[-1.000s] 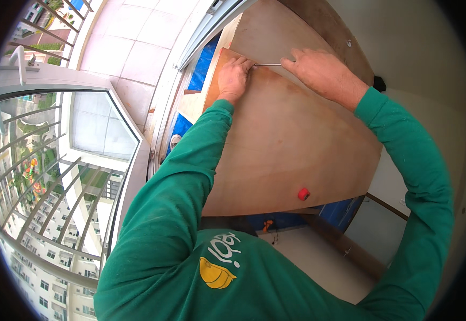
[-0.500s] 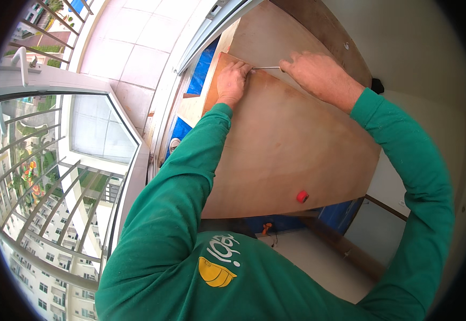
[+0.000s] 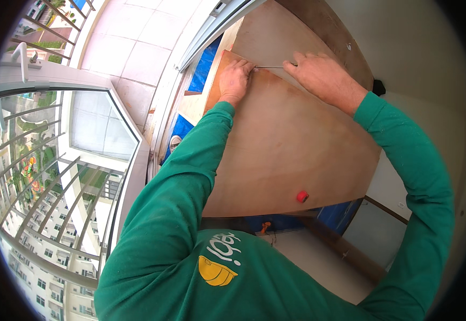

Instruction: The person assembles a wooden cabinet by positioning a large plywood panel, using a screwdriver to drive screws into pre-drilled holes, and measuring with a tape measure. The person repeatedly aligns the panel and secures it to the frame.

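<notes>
A large brown wooden panel point(image 3: 297, 139) lies in front of me, with another panel point(image 3: 276, 35) beyond its far edge. My left hand point(image 3: 235, 79) rests at the far left corner of the near panel. Its fingers are closed together around a spot at the edge, and whatever they pinch is hidden. From that spot a screwdriver's thin metal shaft point(image 3: 270, 67) runs level to the right. My right hand point(image 3: 321, 77) is closed round the other end, covering the handle, with the thumb toward the shaft.
A small red roll point(image 3: 302, 197) sits on the near panel's lower right. Blue sheeting point(image 3: 203, 67) shows beside the left edge. At left stand an open white-framed glass window point(image 3: 56, 160) and a sliding track point(image 3: 201, 35). A shoe point(image 3: 175, 142) shows below the panel's edge.
The right hand has shifted slightly right and its fingers have changed their hold on the screwdriver. The left hand stays at the corner, and the panels look unmoved.
</notes>
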`<state>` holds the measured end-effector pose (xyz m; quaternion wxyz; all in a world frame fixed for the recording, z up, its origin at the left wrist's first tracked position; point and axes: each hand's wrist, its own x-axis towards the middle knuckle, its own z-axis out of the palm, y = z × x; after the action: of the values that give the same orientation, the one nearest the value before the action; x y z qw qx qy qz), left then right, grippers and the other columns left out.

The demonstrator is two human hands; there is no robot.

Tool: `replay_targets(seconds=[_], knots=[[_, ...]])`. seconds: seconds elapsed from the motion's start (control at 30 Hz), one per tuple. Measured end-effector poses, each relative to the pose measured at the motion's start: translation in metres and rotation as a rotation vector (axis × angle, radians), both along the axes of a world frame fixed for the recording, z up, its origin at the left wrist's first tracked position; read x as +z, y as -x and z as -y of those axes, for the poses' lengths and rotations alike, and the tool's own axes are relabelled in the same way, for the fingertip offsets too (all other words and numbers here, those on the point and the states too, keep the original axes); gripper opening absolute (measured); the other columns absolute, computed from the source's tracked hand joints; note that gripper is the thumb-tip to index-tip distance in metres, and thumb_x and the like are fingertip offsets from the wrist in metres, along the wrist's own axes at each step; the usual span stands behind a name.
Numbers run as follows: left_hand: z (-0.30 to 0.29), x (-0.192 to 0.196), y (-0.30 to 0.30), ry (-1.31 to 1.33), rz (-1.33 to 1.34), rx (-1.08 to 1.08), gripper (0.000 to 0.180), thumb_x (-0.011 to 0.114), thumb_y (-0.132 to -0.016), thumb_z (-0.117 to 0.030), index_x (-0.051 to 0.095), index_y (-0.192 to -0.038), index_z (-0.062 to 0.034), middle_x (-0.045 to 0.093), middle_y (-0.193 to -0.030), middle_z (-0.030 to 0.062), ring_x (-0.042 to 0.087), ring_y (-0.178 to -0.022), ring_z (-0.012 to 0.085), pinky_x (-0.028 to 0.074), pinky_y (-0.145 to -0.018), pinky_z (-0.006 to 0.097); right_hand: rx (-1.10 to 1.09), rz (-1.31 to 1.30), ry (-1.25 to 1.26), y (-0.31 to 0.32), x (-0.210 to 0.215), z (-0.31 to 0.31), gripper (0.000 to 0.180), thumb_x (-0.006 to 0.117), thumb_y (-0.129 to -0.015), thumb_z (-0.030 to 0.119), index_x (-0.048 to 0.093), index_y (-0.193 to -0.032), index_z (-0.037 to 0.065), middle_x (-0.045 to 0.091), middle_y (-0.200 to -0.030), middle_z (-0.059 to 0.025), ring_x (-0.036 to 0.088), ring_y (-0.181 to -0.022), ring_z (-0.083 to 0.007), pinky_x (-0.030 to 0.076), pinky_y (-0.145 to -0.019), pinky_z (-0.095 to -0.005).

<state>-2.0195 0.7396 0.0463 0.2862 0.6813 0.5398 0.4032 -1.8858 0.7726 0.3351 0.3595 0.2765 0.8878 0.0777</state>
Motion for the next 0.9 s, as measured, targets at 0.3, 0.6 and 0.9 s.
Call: replay_targets(seconds=[0.3, 0.6, 0.9], knots=[[-0.004, 0.005, -0.005, 0.004, 0.066, 0.142, 0.01, 0.074, -0.097, -0.023, 0.078, -0.1, -0.0144, 0.073, -0.1, 0.0037, 0.07, -0.098, 0.0294, 0.058, -0.081, 0.045, -1.812, -0.294, 0.449, 0.02, -0.005, -0.01, 0.036, 0.062, -0.104, 0.037, 0.067, -0.113, 0.002, 0.061, -0.086, -0.006, 0.057, -0.075, -0.0165, 0.045, -0.057, -0.0388], [0.001, 0.0, -0.005, -0.013, 0.02, 0.069, 0.014, 0.076, -0.096, -0.028, 0.08, -0.101, -0.0158, 0.075, -0.102, -0.0011, 0.069, -0.098, 0.0273, 0.058, -0.083, 0.043, -1.039, -0.156, 0.069, 0.001, 0.004, 0.015, 0.037, 0.062, -0.103, 0.03, 0.079, -0.118, 0.001, 0.076, -0.109, -0.0253, 0.073, -0.097, -0.0435, 0.057, -0.084, -0.0539], [0.001, 0.002, -0.003, -0.044, 0.002, 0.053, 0.013, 0.075, -0.096, -0.027, 0.081, -0.103, -0.0173, 0.075, -0.103, -0.0031, 0.067, -0.096, 0.0252, 0.058, -0.083, 0.042, -0.968, -0.293, 0.057, -0.003, 0.018, 0.017, 0.032, 0.061, -0.106, 0.026, 0.078, -0.125, 0.006, 0.078, -0.108, -0.0185, 0.071, -0.096, -0.0392, 0.056, -0.084, -0.0492]])
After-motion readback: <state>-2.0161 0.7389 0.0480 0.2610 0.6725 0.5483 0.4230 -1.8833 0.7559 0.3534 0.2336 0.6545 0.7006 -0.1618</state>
